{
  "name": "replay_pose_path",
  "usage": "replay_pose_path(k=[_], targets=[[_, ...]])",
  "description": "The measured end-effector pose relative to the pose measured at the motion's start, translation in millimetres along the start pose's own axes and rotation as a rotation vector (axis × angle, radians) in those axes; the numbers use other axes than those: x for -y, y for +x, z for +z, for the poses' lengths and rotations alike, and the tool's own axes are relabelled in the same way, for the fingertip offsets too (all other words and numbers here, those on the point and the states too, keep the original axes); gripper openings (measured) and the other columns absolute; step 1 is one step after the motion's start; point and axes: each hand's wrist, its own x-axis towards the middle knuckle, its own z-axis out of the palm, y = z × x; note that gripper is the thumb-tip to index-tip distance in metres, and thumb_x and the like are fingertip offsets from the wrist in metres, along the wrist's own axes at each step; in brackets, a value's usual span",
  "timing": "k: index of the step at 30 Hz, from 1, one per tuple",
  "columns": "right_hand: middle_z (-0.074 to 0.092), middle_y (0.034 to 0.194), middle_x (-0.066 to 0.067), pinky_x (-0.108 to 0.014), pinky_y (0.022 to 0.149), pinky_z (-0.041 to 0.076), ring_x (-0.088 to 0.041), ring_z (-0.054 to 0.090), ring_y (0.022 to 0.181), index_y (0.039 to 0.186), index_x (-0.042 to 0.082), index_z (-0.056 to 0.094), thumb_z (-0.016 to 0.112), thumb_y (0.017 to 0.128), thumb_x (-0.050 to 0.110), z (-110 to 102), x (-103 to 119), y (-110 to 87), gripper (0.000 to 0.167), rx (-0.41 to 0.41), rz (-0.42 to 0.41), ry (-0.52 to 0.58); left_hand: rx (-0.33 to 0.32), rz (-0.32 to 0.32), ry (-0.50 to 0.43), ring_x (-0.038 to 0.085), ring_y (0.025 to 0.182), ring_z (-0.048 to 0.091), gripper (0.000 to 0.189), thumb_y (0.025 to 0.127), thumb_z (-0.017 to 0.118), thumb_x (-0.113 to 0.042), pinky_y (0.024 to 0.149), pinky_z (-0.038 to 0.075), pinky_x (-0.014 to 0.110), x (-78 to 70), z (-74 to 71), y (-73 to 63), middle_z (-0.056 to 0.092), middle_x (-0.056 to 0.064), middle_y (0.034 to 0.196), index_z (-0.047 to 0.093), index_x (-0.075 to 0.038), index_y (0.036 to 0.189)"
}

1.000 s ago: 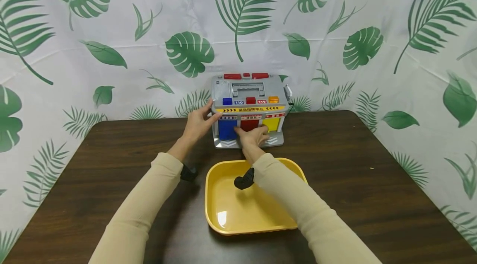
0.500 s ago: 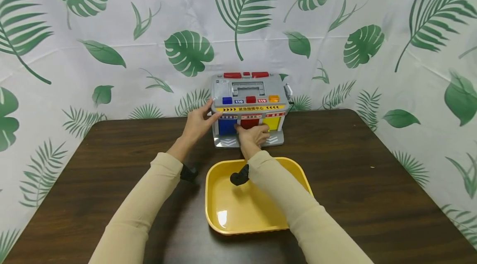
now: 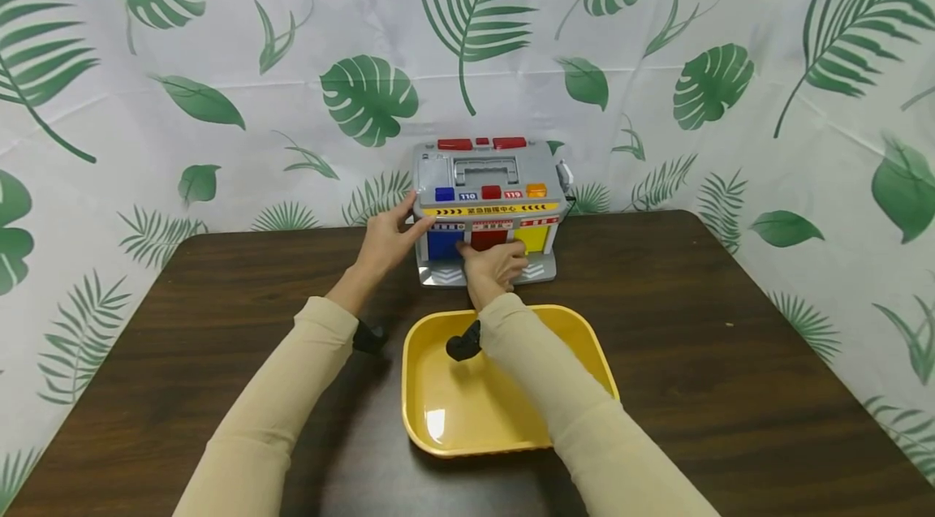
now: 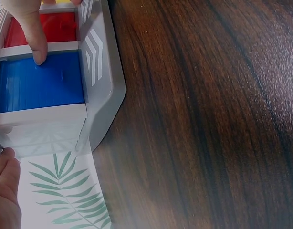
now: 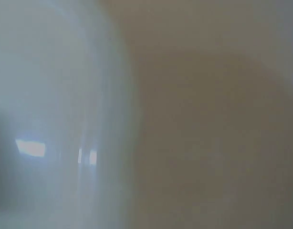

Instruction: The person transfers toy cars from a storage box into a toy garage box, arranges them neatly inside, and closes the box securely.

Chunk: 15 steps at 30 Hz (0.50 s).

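In the head view a grey toy garage (image 3: 431,168), with a carry handle on its roof, stands at the table's back. Its front has a blue door (image 3: 445,245), a red door (image 3: 488,239) and a yellow door (image 3: 536,239). My left hand (image 3: 385,241) holds the garage's upper left corner, thumb at the front. My right hand (image 3: 493,267) is low at the front, covering parts of the red and yellow doors. Its thumb (image 4: 37,45) presses the blue door's edge beside the white post in the left wrist view. The right wrist view is blurred.
A yellow tray (image 3: 415,411) lies in front of the garage, under my right forearm. The dark wooden table (image 3: 701,355) extends to both sides. A leaf-print cloth (image 3: 277,135) hangs right behind the garage. Black wrist mounts (image 3: 463,342) jut out below the sleeves.
The blue door's lower edge has moved in, so the door sits flatter in the front under my right thumb. The right forearm has swung slightly left. My left hand keeps its hold.
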Motion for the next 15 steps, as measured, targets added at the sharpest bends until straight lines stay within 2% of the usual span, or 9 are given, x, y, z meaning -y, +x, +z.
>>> replay_pose_path(k=[10, 15], targets=[[0.036, 0.130, -0.021, -0.057, 0.102, 0.035, -0.036, 0.039, 0.121, 0.132, 0.008, 0.031, 0.086, 0.064, 0.039, 5.6, 5.2, 0.2, 0.092, -0.063, 0.018, -0.076, -0.023, 0.043, 0.065, 0.028, 0.116, 0.056, 0.064, 0.089, 0.064, -0.034, 0.094, 0.050, 0.041, 0.9, -2.9, 1.7, 0.048, 0.018, 0.135, 0.040, -0.005, 0.141], [0.038, 0.129, -0.021, -0.056, 0.101, 0.035, -0.035, 0.039, 0.120, 0.130, 0.008, 0.033, 0.086, 0.062, 0.041, 7.2, 4.4, 1.4, 0.092, -0.090, 0.030, -0.098, -0.010, 0.060, 0.071, 0.029, 0.117, 0.056, 0.064, 0.089, 0.064, -0.034, 0.094, 0.050, 0.041, 1.4, -2.7, 1.0, 0.048, 0.018, 0.135, 0.040, -0.005, 0.141]])
